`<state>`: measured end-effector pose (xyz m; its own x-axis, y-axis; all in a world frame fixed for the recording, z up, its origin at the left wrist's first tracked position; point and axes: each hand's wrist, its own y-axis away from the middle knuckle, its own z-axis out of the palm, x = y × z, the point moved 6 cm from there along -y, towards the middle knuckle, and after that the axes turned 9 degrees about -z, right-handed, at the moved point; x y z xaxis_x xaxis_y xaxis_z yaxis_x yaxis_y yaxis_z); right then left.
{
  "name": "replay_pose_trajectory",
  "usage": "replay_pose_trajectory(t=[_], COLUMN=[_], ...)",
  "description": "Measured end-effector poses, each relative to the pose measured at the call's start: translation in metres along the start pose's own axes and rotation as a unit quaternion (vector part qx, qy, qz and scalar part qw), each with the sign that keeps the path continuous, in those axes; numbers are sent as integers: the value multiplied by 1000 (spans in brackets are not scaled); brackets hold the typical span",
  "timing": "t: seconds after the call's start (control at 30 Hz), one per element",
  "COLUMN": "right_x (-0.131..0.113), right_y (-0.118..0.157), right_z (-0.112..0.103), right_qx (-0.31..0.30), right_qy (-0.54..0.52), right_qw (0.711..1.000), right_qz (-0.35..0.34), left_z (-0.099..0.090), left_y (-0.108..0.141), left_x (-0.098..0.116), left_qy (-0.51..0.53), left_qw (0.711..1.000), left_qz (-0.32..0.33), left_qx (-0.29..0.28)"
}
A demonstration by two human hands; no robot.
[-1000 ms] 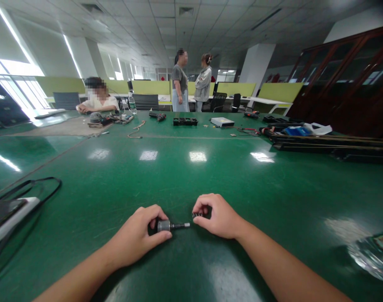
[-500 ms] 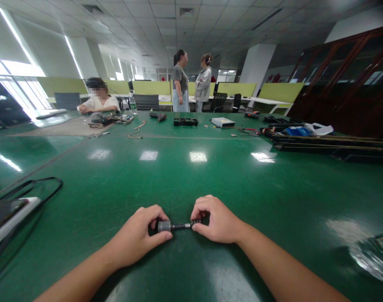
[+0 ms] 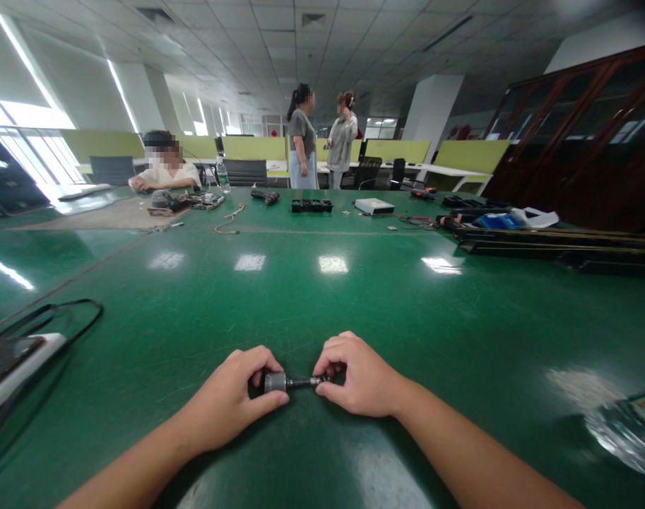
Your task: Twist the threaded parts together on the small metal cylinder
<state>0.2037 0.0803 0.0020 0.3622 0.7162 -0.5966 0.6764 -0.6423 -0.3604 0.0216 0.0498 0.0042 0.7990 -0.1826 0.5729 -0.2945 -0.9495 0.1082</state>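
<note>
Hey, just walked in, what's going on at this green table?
A person's bare hands are holding two small parts over the green table. The left hand grips a metal cylinder with a thin shaft. The right hand pinches a small dark part at the shaft's tip; fingers partly hide it, so I can't tell whether it's fitted on. Across the table, a person sits.

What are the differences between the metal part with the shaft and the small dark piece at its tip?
The metal part is longer, with a thin shaft; the dark piece is short. The metal part has a light grey cylinder; the piece looks mostly dark. The left hand holds the metal part; the right hand's fingers partly hide the piece.
</note>
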Motion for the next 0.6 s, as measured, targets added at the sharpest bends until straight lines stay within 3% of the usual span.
replay_pose_trajectory(t=[0.23,0.6], right_x=[-14,-9], right_y=[0,-1], right_z=[2,6], right_qx=[11,5], right_qy=[-147,-106], right_qw=[989,994], right_qz=[-14,-11], left_z=[0,-1], left_y=[0,2], left_x=[0,2], left_qy=[-2,5], left_qw=[1000,1000], left_qz=[4,4], left_qx=[5,-6])
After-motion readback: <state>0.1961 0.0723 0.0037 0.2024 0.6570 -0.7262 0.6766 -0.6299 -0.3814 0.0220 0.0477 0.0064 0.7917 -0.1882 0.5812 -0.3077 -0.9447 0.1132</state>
